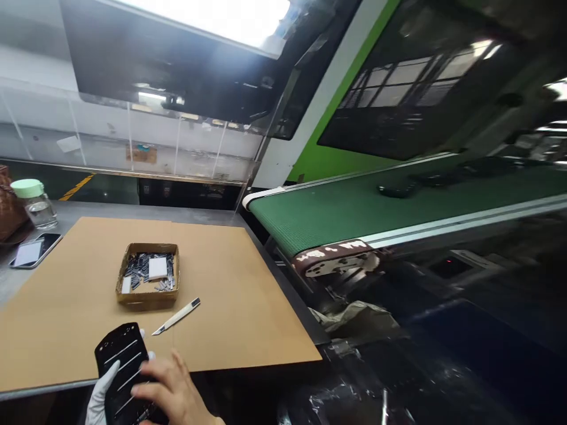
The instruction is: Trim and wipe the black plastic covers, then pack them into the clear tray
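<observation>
My left hand (101, 396), in a white glove, grips a black plastic part (121, 372) at the bottom left of the head view. The part is a long curved panel with several light slots across it and small holes at its upper end. My bare right hand (175, 389) lies over its right side, fingers bent and apart, fingertips at the panel's surface. Its thumb is hidden. Beyond the part, a craft knife (177, 317) with a pale handle lies on the brown board (230, 283). A small cardboard box (148, 300) holds many small dark metal clips and white pieces.
To the right runs a green conveyor belt (310, 215) carrying dark parts (398, 188). A phone (36, 251) and a glass bottle with a green lid (39, 203) stand at the table's left. A clear plastic curtain (186, 144) hangs behind, near a black machine panel (177, 71).
</observation>
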Tool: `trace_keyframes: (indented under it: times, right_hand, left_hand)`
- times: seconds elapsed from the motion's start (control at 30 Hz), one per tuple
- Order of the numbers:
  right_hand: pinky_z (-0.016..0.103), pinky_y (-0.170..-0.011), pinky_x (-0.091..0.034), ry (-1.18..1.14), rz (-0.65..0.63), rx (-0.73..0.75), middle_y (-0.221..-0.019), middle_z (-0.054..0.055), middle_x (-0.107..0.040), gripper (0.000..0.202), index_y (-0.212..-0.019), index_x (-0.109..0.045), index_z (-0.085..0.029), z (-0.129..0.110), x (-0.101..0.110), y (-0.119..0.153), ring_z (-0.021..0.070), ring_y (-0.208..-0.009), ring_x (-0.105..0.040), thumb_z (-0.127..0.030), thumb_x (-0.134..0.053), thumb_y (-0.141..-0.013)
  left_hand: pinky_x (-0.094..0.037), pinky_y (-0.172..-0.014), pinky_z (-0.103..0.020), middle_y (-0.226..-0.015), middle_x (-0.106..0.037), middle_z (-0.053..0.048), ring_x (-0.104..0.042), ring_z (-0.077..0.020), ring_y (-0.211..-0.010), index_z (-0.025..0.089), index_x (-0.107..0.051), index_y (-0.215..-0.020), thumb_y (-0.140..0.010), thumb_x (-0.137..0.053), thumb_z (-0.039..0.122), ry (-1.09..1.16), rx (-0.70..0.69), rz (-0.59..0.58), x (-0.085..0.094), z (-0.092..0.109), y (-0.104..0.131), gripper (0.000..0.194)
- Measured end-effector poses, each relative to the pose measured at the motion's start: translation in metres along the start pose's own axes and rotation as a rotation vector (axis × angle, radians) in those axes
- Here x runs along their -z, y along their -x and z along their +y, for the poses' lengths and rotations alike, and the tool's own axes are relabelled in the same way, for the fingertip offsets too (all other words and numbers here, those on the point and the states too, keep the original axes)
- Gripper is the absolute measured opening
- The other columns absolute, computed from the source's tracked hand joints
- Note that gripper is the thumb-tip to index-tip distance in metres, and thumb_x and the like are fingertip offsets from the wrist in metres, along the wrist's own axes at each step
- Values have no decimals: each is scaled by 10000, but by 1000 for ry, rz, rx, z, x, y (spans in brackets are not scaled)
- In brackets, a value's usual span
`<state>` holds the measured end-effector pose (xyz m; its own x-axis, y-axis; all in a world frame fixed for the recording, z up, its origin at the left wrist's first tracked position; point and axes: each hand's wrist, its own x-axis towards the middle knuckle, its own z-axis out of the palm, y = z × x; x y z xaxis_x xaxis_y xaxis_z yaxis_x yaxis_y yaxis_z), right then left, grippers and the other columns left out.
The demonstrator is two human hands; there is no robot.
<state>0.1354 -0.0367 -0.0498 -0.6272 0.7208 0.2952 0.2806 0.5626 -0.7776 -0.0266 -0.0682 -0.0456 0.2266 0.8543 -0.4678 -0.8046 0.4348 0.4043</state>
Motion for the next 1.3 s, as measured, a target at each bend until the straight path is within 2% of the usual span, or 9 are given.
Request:
trace_keyframes:
  times: [0.1,0.27,0.5,0.67,0.83,1.0,1.1,1.2,1.3]
  right_hand:
    - [552,-1132,-224,-296,22,-254,-1511,127,-330,1080,-1436,-347,-305,-12,-4,0,355,-1384,-299,-516,-858,-508]
    - [437,-1161,-216,-825,-14,-428,-1500,115,-361,1126,-1493,-160,-251,-37,-15,-15,262,-1386,-325,-612,-764,-614]
    - [433,-1164,-225,-773,70,-457,-1483,123,-384,925,-1455,-228,-239,-37,-17,-20,255,-1381,-335,-550,-698,-722]
    - [459,-1169,-220,-583,29,-490,-1496,88,-364,818,-1440,-262,-267,-27,-14,-20,251,-1379,-335,-378,-696,-755]
    - [430,-1143,-290,-418,271,-300,-1450,96,-415,470,-1359,-377,-241,-15,-39,-20,235,-1363,-357,-418,-435,-927]
    - [350,-970,-475,-354,404,-234,-1130,71,-638,315,-1108,-582,-236,-17,-50,-29,205,-1124,-579,-421,-379,-955]
    - [362,-951,-484,-194,397,-180,-1104,95,-657,313,-802,-657,-216,-30,-45,-26,238,-1170,-560,-397,-441,-939]
    - [374,-1070,-382,-3,440,215,-1280,39,-595,317,-732,-698,-275,-46,-34,-16,229,-1291,-460,-405,-483,-924]
    - [325,-1123,-311,115,577,579,-1207,-42,-636,299,-875,-700,-386,-56,-16,-31,153,-1266,-478,-455,-418,-944]
  left_hand:
    - [-538,-896,-432,-1002,-737,-87,-682,-266,-964,191,-734,-961,-802,-541,412,140,-34,87,-12,1,9,333]
    - [-552,-860,-454,-905,-746,-126,-701,-290,-881,112,-735,-910,-794,-532,325,186,-187,162,-33,5,18,317]
    - [-554,-863,-384,-879,-758,-57,-698,-287,-903,190,-744,-834,-641,-743,265,-45,-491,237,-18,-7,17,208]
    - [-456,-1022,-386,-964,-745,-80,-641,-276,-1072,202,-749,-903,-720,-693,346,-105,-544,264,-28,-7,12,240]
    - [-427,-1043,-294,-1125,-704,2,-613,-201,-1125,284,-720,-986,-714,-713,243,-112,-692,381,-15,-18,0,275]
    - [-493,-964,-290,-1014,-734,-51,-670,-198,-997,177,-720,-993,-814,-580,326,289,-558,311,-37,-10,-4,272]
    - [-557,-844,-311,-915,-744,-84,-699,-204,-849,138,-730,-931,-834,-521,324,515,-446,260,-50,9,2,297]
    - [-573,-801,-361,-851,-743,-96,-703,-217,-809,128,-726,-902,-862,-466,239,586,-401,279,-40,32,9,285]
    - [-566,-830,-428,-911,-745,-100,-699,-243,-874,138,-714,-976,-874,-442,219,578,-556,227,-19,50,13,301]
